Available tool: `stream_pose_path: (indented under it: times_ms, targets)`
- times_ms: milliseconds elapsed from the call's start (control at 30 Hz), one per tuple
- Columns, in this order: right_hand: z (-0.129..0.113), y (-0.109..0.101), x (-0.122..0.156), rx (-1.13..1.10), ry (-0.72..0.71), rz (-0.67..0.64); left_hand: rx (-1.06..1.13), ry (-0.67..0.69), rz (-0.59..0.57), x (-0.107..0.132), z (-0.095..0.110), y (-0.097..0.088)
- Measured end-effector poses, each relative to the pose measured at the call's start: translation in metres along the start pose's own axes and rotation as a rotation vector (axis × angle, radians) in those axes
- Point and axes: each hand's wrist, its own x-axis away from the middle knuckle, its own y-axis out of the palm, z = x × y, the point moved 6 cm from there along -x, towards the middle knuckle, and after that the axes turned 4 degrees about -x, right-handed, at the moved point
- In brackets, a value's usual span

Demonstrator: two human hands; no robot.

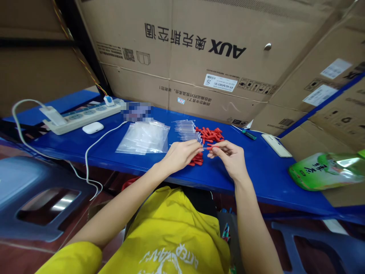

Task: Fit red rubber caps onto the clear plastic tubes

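Just above the blue table, my left hand (181,154) pinches a thin clear rod, most of it hidden by the fingers. Close by on its right, my right hand (230,155) is closed on a small red handle-like piece (209,148), in line with the rod; whether the two are joined I cannot tell. Beyond the left hand lies a row of thin clear rods (186,130). Loose red pieces (212,134) are heaped behind the hands. More red pieces (196,159) lie under the left hand, partly covered.
Clear plastic bags (144,139) lie left on the blue table (159,159). Farther left are a power strip (88,114), a white case (92,128) and a cable. A screwdriver (248,134), a white phone (276,145) and a green bottle (322,171) lie right. Cardboard (182,57) stands behind.
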Motion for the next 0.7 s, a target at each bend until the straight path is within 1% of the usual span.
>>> stream_pose_path:
  times_ms: [100,233,700]
  targets:
    - [-0.0024,0.0014,0.0012,0.001,-0.034,0.012,0.045,0.013,-0.001,-0.0003,0.0008,-0.0006]
    - [-0.0035,0.0040,0.0020,0.010,-0.044,0.016,0.064,0.011,0.000,-0.0004,0.0006,-0.0009]
    - [-0.0045,0.0082,0.0028,0.021,-0.006,0.008,0.089,0.023,-0.013,0.0004,0.0015,0.0002]
